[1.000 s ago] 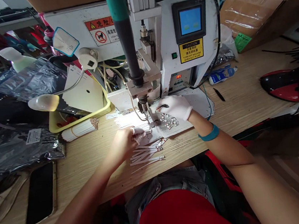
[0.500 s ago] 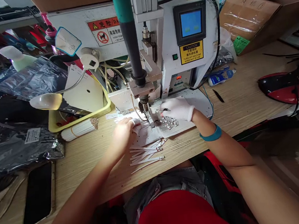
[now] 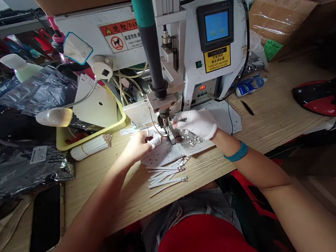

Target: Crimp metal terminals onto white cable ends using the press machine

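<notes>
White strips lie loosely fanned on the table, just nearer to us than our two hands, with their small end fittings pointing toward our right side. Our left hand, with white covers on some of its fingers, is curled at the edge of a pale plate; thumb and fingers bend toward each other, but we cannot tell whether the tips meet or pinch anything. Our right hand, in a white glove and with a blue band on the forearm behind it, reaches in from the other side. Its fingers are bent near the metal tip, and we cannot tell whether they hold something there. Small pieces are scattered just below that glove.

Between our hands stands a little metal block, and above it hangs a thick dark handle with a green ring. Beyond both hands rises a white machine; its red display reads 385. Left of our left hand we have a banded bundle of white lengths, a yellow basket and, nearer us, a phone.
</notes>
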`<control>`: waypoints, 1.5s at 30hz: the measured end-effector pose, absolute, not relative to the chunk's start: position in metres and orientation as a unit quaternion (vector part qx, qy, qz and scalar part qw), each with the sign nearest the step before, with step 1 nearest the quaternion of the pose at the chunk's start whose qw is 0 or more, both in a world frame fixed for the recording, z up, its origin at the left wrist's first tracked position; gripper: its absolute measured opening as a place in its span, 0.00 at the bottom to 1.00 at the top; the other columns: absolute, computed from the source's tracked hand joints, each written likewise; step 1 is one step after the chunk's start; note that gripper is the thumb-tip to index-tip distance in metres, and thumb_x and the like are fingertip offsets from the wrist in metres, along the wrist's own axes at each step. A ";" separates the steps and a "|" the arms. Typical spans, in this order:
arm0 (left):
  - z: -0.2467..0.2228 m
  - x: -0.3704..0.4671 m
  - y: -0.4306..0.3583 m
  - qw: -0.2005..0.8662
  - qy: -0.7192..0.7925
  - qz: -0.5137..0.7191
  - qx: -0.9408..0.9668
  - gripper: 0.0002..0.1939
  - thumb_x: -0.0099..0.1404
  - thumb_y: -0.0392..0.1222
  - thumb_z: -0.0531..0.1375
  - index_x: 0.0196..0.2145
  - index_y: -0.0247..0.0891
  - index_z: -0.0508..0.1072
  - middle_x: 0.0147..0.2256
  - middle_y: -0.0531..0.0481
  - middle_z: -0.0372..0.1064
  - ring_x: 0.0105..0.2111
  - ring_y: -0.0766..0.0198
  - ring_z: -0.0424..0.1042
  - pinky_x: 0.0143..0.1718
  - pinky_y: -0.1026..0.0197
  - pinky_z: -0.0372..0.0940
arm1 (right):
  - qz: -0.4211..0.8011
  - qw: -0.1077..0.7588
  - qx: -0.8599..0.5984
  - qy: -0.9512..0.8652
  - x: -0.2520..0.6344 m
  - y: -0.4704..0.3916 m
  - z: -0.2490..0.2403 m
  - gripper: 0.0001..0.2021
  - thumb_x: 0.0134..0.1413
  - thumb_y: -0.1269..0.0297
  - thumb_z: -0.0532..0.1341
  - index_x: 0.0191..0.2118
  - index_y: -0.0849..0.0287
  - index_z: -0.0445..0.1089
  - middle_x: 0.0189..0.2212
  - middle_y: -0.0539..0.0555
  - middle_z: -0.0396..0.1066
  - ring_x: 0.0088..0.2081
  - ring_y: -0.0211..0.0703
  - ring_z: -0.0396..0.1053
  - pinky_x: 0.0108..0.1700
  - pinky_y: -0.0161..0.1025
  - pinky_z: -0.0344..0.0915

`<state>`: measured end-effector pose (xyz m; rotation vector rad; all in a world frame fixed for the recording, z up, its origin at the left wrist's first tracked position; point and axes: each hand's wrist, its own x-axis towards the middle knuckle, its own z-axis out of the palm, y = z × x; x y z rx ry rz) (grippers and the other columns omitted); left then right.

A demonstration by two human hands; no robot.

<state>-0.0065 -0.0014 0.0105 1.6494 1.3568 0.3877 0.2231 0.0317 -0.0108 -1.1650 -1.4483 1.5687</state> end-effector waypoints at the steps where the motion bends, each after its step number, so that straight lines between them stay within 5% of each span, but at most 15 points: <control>1: 0.009 -0.006 0.000 0.482 0.554 0.163 0.659 0.07 0.55 0.42 0.57 0.26 0.34 0.70 0.21 0.56 0.59 0.21 0.71 0.54 0.22 0.66 0.50 | 0.617 0.355 -0.444 -0.545 0.221 0.031 -0.013 0.11 0.43 0.64 0.70 0.32 0.63 0.71 0.25 0.51 0.71 0.21 0.32 0.65 0.18 0.30 0.63; 13: 0.004 -0.004 0.004 0.485 0.557 0.182 0.649 0.04 0.50 0.38 0.55 0.22 0.35 0.66 0.18 0.57 0.55 0.20 0.72 0.51 0.22 0.66 0.46 | 0.690 0.287 -0.412 -0.522 0.214 0.028 -0.015 0.07 0.47 0.73 0.64 0.33 0.60 0.66 0.21 0.47 0.68 0.16 0.30 0.63 0.13 0.25 0.59; 45: 0.001 -0.005 0.008 0.466 0.568 0.166 0.657 0.02 0.46 0.38 0.53 0.19 0.37 0.63 0.18 0.57 0.53 0.20 0.71 0.50 0.23 0.65 0.45 | 0.700 0.294 -0.415 -0.502 0.211 0.026 -0.012 0.07 0.43 0.73 0.63 0.31 0.59 0.66 0.27 0.49 0.66 0.19 0.29 0.60 0.12 0.26 0.54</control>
